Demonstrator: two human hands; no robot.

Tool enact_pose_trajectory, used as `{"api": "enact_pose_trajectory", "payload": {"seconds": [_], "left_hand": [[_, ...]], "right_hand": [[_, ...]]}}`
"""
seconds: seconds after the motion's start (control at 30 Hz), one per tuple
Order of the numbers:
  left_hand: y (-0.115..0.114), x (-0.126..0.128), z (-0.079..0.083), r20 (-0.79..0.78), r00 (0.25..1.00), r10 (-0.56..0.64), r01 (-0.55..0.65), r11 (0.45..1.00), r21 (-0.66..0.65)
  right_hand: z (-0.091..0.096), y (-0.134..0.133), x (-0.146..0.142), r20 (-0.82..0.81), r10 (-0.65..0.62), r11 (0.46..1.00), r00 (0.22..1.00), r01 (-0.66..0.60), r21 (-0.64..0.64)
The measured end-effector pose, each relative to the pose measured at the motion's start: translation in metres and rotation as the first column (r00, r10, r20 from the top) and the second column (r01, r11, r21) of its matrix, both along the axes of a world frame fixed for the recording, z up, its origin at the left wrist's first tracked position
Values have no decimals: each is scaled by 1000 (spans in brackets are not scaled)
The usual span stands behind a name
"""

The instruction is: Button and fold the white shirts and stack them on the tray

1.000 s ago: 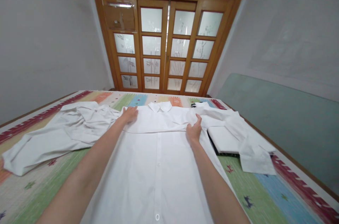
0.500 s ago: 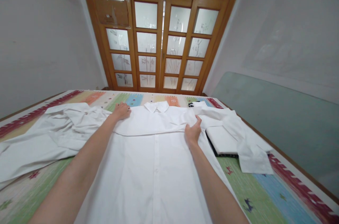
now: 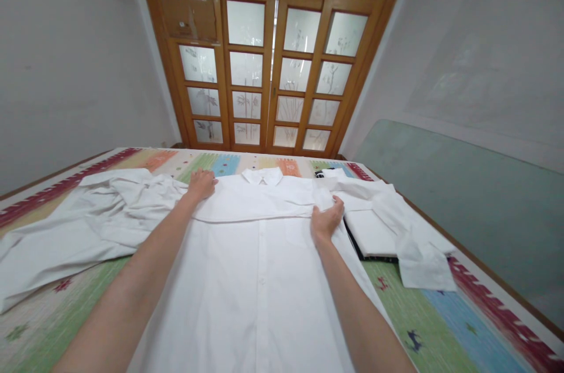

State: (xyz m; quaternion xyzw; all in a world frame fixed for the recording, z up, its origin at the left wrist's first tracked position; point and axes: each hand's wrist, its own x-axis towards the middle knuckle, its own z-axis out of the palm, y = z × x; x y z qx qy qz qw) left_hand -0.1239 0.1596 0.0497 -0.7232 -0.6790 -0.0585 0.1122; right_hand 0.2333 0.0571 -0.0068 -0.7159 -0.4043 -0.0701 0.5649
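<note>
A white button-up shirt lies spread front up, its collar at the far end and its button strip running toward me. A band of its cloth, seemingly a sleeve, lies across the chest below the collar. My left hand is closed at the shirt's left shoulder, fingers curled on the cloth. At the other end of the band, my right hand grips the fabric between thumb and fingers. The shirt's other sleeve stretches out to the right.
Crumpled white cloth lies on the left. A folded white item with a dark edge sits partly under the right sleeve. Beneath everything is a colourful patterned cover. A pale green panel stands along the right; wooden glazed doors are beyond.
My right hand has shifted slightly to the right and away from me, with the band's end at it. My left hand stays at the shoulder. The view has moved a little.
</note>
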Motion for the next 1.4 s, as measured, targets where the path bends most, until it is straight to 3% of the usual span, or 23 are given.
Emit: {"api": "enact_pose_trajectory", "payload": {"seconds": [0.17,0.3,0.4,0.63,0.73,0.87,1.03,1.23,1.4], "left_hand": [[-7,5,2,-18,1000,17,-16,999,43],[-20,19,7,7,999,54,-54,997,49],[-32,38,6,46,999,20,-17,999,-48],[-71,90,-16,121,986,-118,150,940,-305],[-90,98,-26,155,981,-114,159,935,-318],[-101,88,-32,160,982,-102,138,963,-233],[-100,69,-34,179,983,29,8,979,-205],[-102,66,-39,179,976,124,-100,986,-135],[-103,50,-37,153,986,67,-49,992,-117]], "right_hand": [[4,-6,-10,280,76,996,957,-62,-61],[-2,-2,-19,521,350,934,779,-247,-259],[-7,2,-23,530,465,872,709,-264,-412],[0,-1,-24,426,543,700,724,-110,-705],[5,-2,-25,394,554,645,734,-79,-760],[7,-3,-27,379,554,618,741,-61,-784],[7,-3,-26,374,555,615,743,-63,-786],[8,-6,-25,368,555,610,746,-65,-790],[10,-8,-25,365,562,603,743,-65,-795]]}}
